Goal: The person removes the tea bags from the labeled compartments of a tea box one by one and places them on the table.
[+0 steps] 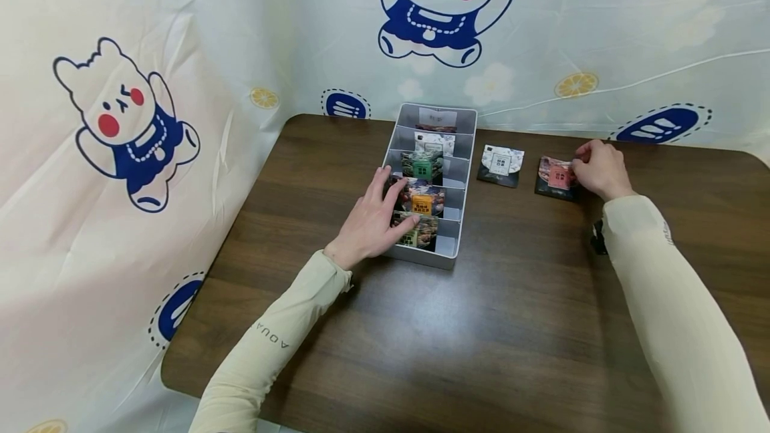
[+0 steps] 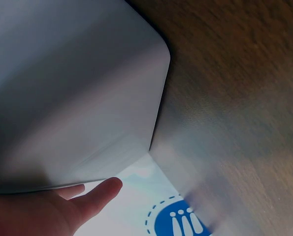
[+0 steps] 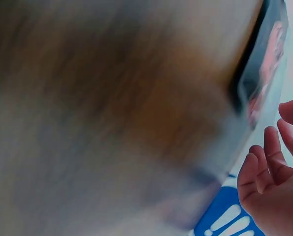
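A grey divided box (image 1: 428,258) stands on the table with flat printed packets in its compartments. My left hand (image 1: 374,219) rests over its left rim, fingers extended and thumb across the front yellow-green packet (image 1: 426,232). Just behind are an orange-labelled packet (image 1: 423,203) and a green-labelled packet (image 1: 422,167). In the left wrist view, the box wall (image 2: 87,108) lies beside my fingers. My right hand (image 1: 601,169) is at the right edge of a red-labelled packet (image 1: 556,178) lying on the table. The right wrist view has its fingers (image 3: 272,152) loosely bent, apart from the packet.
A white-labelled packet (image 1: 500,166) lies between the box and the red-labelled one. Further back in the box are another white packet (image 1: 434,143) and a partly hidden dark red one (image 1: 437,128). A printed curtain (image 1: 337,25) hangs behind the brown table (image 1: 517,326).
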Demonstrator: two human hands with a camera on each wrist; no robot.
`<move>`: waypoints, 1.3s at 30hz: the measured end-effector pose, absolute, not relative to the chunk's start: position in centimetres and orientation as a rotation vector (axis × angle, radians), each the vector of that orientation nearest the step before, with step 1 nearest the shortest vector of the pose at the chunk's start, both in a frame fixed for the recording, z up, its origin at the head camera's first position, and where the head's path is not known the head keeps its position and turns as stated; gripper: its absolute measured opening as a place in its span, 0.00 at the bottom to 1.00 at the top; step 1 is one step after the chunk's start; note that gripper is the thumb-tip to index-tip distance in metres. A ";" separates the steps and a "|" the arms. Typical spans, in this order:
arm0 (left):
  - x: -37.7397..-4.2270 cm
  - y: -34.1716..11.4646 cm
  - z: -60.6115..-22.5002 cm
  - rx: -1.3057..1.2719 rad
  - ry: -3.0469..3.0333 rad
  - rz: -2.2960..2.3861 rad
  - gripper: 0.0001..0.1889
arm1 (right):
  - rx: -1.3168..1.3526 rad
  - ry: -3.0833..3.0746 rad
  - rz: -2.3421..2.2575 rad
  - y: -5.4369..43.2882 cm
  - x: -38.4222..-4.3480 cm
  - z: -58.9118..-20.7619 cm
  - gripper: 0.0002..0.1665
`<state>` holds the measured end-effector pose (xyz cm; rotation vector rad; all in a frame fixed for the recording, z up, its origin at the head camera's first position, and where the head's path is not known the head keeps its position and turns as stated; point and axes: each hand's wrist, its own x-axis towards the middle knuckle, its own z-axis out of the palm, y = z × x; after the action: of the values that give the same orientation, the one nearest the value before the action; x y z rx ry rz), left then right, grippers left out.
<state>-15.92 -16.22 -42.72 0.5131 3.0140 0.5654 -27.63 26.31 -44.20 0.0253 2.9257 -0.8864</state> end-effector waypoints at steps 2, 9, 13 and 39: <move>-15.9 -16.2 -42.8 0.513 3.013 0.564 0.39 | -0.014 2.944 -0.900 25.7 -27.8 -43.9 0.25; -15.9 -16.3 -42.9 0.523 3.009 0.570 0.39 | -0.111 2.978 -0.987 22.6 -28.2 -42.7 0.23; -15.9 -16.4 -42.9 0.513 3.012 0.567 0.39 | -0.150 3.002 -1.045 20.2 -28.6 -42.1 0.22; -16.0 -16.4 -43.0 0.528 3.021 0.586 0.39 | -0.713 2.930 -0.818 7.9 -29.7 -40.3 0.27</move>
<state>-16.01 -16.41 -43.02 0.5276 3.0210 0.5856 -29.74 7.95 -40.33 -0.7130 2.9302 -0.8176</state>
